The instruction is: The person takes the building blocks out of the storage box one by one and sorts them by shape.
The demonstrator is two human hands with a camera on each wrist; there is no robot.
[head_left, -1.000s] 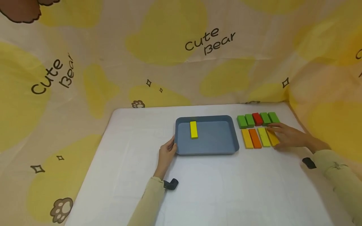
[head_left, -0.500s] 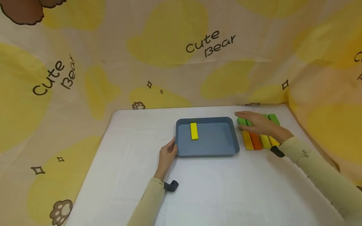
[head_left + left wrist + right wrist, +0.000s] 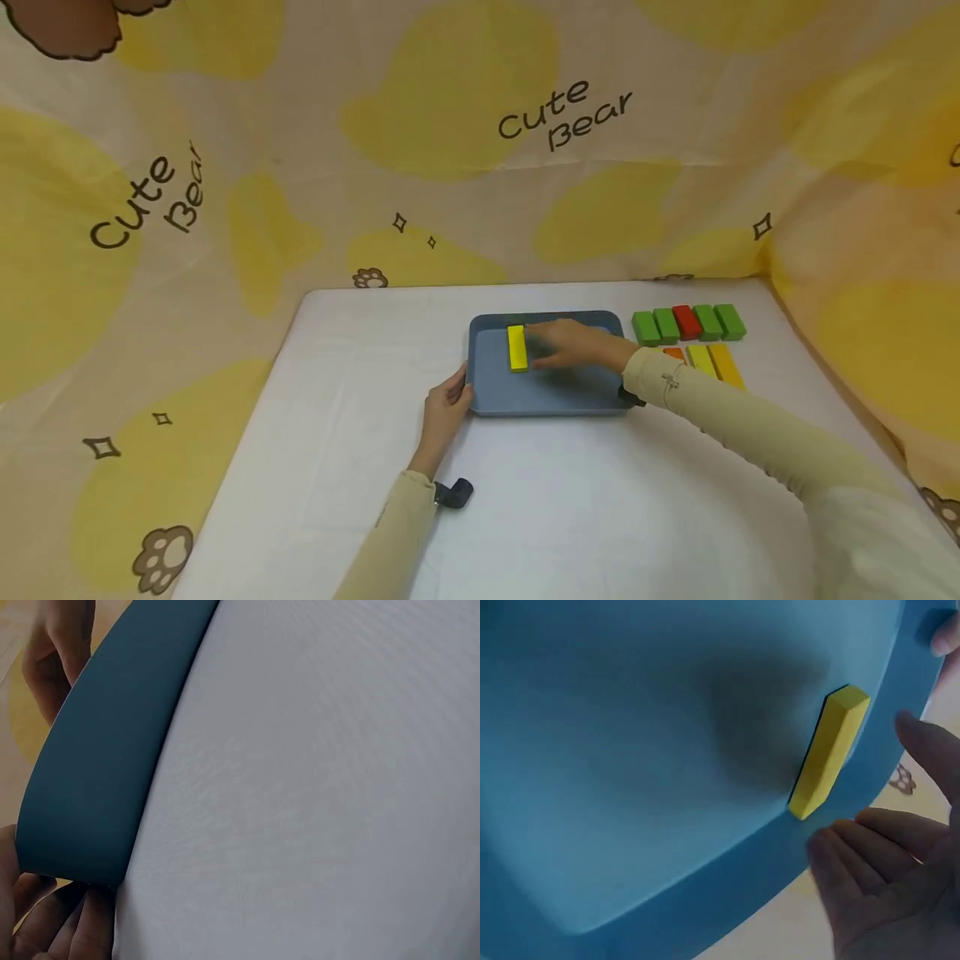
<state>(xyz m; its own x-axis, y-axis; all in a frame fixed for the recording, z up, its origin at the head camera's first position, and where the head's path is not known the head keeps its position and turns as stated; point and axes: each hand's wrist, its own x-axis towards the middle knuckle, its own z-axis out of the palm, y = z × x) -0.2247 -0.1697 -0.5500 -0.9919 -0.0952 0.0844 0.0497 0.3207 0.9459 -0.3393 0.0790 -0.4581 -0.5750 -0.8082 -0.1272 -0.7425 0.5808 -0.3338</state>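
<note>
A blue-grey rectangular tray [image 3: 547,398] lies on the white table, with one yellow block [image 3: 517,348] flat inside its left half. My left hand [image 3: 444,407] grips the tray's left edge near the front corner; in the left wrist view its fingers [image 3: 90,922] are tucked under the rim. Over the tray hovers my right hand [image 3: 573,343], fingertips just right of the yellow block. The right wrist view shows the thumb and fingers of that hand spread apart and holding nothing, beside the yellow block [image 3: 829,754].
Right of the tray, several green blocks [image 3: 729,322] and a red block [image 3: 686,322] form a back row. In front of them lie an orange block [image 3: 674,354], a lime-yellow block [image 3: 702,360] and a darker yellow block [image 3: 726,365], partly behind the right sleeve. A patterned cloth hangs behind the table.
My right hand has swept left from the far end of the front block row, across the blocks, to over the tray. My left hand keeps its grip on the tray's edge.
</note>
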